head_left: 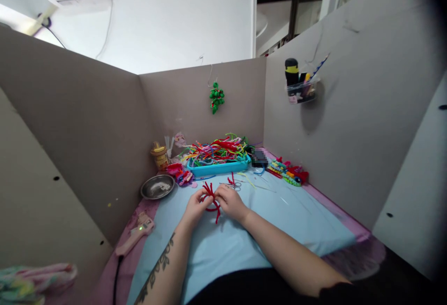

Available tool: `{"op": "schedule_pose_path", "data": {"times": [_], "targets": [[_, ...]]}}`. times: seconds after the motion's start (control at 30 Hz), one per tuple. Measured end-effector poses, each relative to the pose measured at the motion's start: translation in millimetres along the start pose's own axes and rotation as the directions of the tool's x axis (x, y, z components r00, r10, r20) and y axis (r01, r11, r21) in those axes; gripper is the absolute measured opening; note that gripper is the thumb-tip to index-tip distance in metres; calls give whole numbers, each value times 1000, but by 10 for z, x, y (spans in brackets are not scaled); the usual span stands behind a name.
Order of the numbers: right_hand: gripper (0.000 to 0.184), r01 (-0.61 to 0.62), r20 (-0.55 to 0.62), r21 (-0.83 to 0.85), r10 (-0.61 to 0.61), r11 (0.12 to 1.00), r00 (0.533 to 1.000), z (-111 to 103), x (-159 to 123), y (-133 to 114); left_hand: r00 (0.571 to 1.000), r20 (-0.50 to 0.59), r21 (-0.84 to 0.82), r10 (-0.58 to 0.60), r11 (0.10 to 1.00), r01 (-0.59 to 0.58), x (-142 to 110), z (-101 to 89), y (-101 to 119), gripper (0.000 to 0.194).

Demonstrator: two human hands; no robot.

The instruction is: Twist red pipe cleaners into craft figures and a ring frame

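Both my hands meet over the middle of the blue cloth [237, 244]. Between them is a bundle of bent red pipe cleaners [218, 215], with several ends fanning upward and a loop and one end hanging below. My left hand [196, 206] pinches the bundle from the left. From the other side, my right hand [231, 201] closes its fingers on it; the fingertips are partly hidden. Just beyond my right hand lie a pair of scissors [238, 186] and a short red pipe cleaner piece [231, 179].
At the back, a blue tray [220, 170] overflows with colourful pipe cleaners [223, 149]. A metal bowl [146, 191] and a pink glue gun [136, 238] with a lit green light lie left. Finished colourful pieces [289, 174] sit right. Grey partitions [202, 109] enclose the table.
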State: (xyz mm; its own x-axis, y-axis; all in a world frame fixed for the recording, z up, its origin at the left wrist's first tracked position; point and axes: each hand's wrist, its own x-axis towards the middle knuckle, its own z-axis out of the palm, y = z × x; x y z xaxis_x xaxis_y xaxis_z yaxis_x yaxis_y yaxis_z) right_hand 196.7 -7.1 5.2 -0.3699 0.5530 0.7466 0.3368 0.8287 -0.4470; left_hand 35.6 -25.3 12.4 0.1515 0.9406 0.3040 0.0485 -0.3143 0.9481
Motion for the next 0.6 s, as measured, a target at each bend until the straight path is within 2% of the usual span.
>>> {"op": "schedule_pose_path", "data": {"times": [0.2,0.4,0.6], "targets": [[15,-86,18,155,85,984,996,13,11,-27,994,17,-118,-107,987,108,5,-25,-34,26],[16,-50,8,238,49,970,999,22,6,-21,971,11,-260,-240,937,235,3,-9,-26,30],[18,-19,11,258,17,966,1000,22,0,-18,959,56,-378,-279,883,279,-19,18,-7,29]]}}
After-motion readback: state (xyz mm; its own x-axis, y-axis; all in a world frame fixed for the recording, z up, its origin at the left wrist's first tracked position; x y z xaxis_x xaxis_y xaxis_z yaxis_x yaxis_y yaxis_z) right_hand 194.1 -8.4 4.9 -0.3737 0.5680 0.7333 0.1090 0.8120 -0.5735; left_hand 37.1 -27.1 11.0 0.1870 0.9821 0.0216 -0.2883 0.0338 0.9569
